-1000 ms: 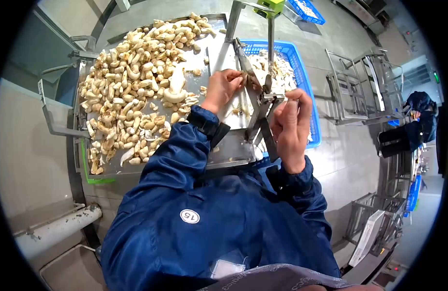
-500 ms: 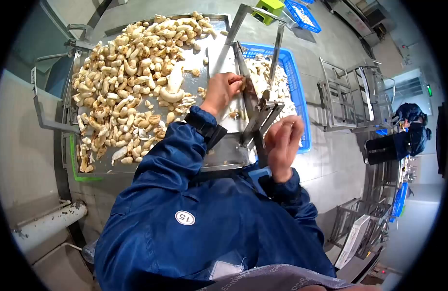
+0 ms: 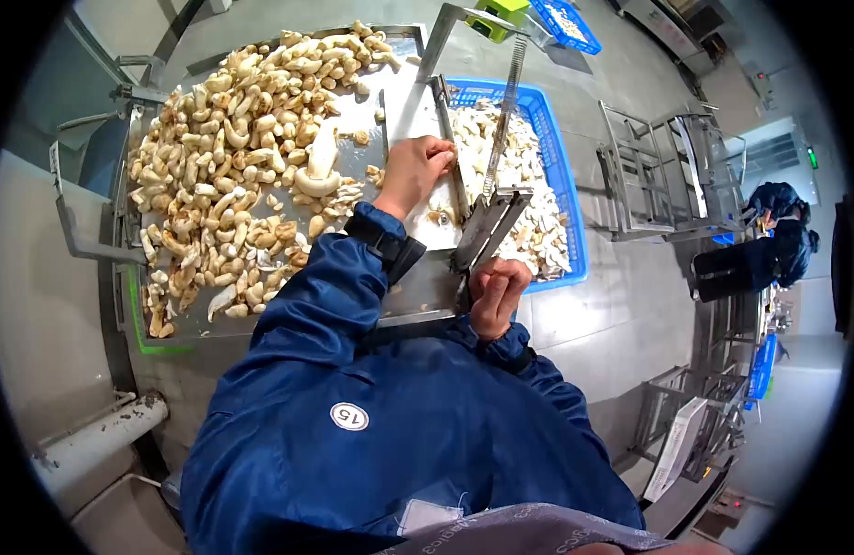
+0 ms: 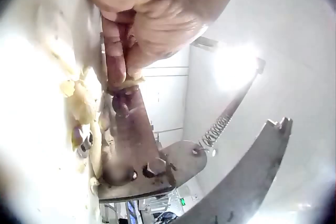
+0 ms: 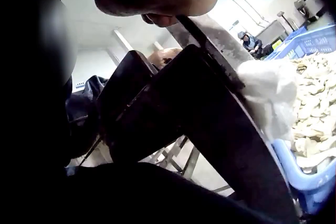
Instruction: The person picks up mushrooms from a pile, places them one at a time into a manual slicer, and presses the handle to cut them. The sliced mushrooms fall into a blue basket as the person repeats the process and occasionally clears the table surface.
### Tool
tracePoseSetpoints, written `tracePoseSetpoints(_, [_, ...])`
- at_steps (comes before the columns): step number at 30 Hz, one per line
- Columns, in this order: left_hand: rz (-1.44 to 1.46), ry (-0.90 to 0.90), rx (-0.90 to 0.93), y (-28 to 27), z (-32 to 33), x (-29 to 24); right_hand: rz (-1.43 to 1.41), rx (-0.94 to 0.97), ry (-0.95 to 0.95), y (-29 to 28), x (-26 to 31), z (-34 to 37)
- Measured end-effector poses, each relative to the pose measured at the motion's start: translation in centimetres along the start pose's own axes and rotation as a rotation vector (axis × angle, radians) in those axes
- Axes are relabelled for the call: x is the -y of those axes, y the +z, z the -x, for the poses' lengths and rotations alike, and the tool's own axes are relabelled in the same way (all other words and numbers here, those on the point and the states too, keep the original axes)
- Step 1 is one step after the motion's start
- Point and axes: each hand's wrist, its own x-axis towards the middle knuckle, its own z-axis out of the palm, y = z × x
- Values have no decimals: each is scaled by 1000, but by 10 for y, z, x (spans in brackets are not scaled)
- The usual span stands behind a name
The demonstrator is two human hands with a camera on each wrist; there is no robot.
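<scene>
My left hand (image 3: 416,174) reaches over a white board (image 3: 405,104) beside a spring-loaded lever cutter (image 3: 485,231). In the left wrist view, its thumb and fingers pinch a small pale mushroom piece (image 4: 134,83) right at the metal plate (image 4: 134,134); most of the piece is hidden by the fingertips. Mushroom scraps (image 4: 81,100) lie on the board below. My right hand (image 3: 497,294) has its fingers curled round the near end of the cutter's lever, which is lowered towards my body. From the right wrist, the dark metal lever (image 5: 210,40) runs out from under the curled fingers.
Left of the board, a large heap of whole mushrooms (image 3: 223,157) covers much of the steel table (image 3: 353,190). Right of the cutter stands a blue basket (image 3: 565,208) of sliced mushrooms (image 3: 547,222). Metal racks (image 3: 635,176) and another person (image 3: 769,240) are farther right.
My right hand has moved inward and down towards my body, and the lever has lowered with it. My left hand stays at the cutter's plate, pinching the piece.
</scene>
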Motion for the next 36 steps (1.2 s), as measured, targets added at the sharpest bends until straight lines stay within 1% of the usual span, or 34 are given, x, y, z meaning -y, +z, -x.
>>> tracePoseSetpoints(1, [-24,-28,18,-2,2,-7,13,-1,-23,-2,-5,1])
tracePoseSetpoints(2, [-46,-57,35,-3,3,-12,28,2,-5,-4,-6,1])
tracePoseSetpoints(3, [2,-51,21,-1,1,-2,43,7,14,-7,-6,1])
tracePoseSetpoints(5, [-26,-31,44,-1,-4,4,64,17,33,-2,20,-23])
tracePoseSetpoints(6, [-44,-27,59,-2,-4,6,-34,25,128,-2,38,-42])
tracePoseSetpoints(7, [-24,-81,47,-1,-4,7,-146,5,245,2,60,-66])
tracePoseSetpoints(8, [-166,89,25,0,-7,21,-187,16,352,4,87,-91])
tracePoseSetpoints(9, [-110,89,-14,6,-12,38,-199,18,378,6,97,-103])
tracePoseSetpoints(10, [-53,92,-58,10,-14,39,-211,25,399,7,100,-111])
tracePoseSetpoints(12, [-26,39,-32,7,-10,33,-217,10,376,7,91,-98])
tracePoseSetpoints(13, [-12,10,-23,5,-8,27,-199,-4,296,5,72,-78])
tracePoseSetpoints(14, [88,4,24,3,-8,26,-94,-23,187,4,54,-59])
tracePoseSetpoints(15, [-29,4,17,-1,-5,16,-101,-45,115,5,39,-41])
tracePoseSetpoints(16, [-151,7,17,-4,-3,2,-34,-71,113,5,31,-25])
tracePoseSetpoints(17, [-138,-17,-7,-4,-2,-2,-42,-48,63,-2,6,-7])
tracePoseSetpoints(18, [-125,-40,-30,-4,0,-6,-48,-27,12,-2,-3,-1])
tracePoseSetpoints(19, [-115,-50,-38,-3,3,-10,-25,-34,19,-6,-8,7])
tracePoseSetpoints(21, [-219,98,-5,-2,-6,4,17,-49,31,-8,-15,14])
tracePoseSetpoints(22, [-272,171,20,1,-5,-9,12,-36,29,-8,-14,15])
tracePoseSetpoints(23, [-189,11,75,4,0,-21,9,-25,27,-8,-14,13])
tracePoseSetpoints(24, [-149,-63,143,5,-4,-24,9,-19,25,-9,-12,10])
tracePoseSetpoints(25, [-193,-55,98,8,-7,-19,99,-47,-54,-7,-8,5])
tracePoseSetpoints(26, [-236,-47,55,11,-9,-9,37,-58,12,-6,-8,8])
tracePoseSetpoints(27, [-237,24,22,9,-16,10,45,-36,-1,-7,-7,5])
tracePoseSetpoints(28, [-206,-41,51,11,-7,-20,51,-15,-14,-9,-4,3])
tracePoseSetpoints(29, [-170,-95,67,10,-5,-26,49,4,53,-11,0,4])
tracePoseSetpoints(30, [-138,-149,80,8,-6,-29,68,-5,10,-12,2,1])
tracePoseSetpoints(32, [-114,-23,59,2,-12,-14,104,-7,-77,-13,2,-7])
tracePoseSetpoints(33, [-142,-12,80,-2,-17,-11,88,6,-22,-14,3,-5])
tracePoseSetpoints(34, [-268,-2,73,-7,-22,-7,90,10,-11,-15,3,-4])
tracePoseSetpoints(36, [-512,120,54,-12,-28,2,95,29,7,-16,6,-6])
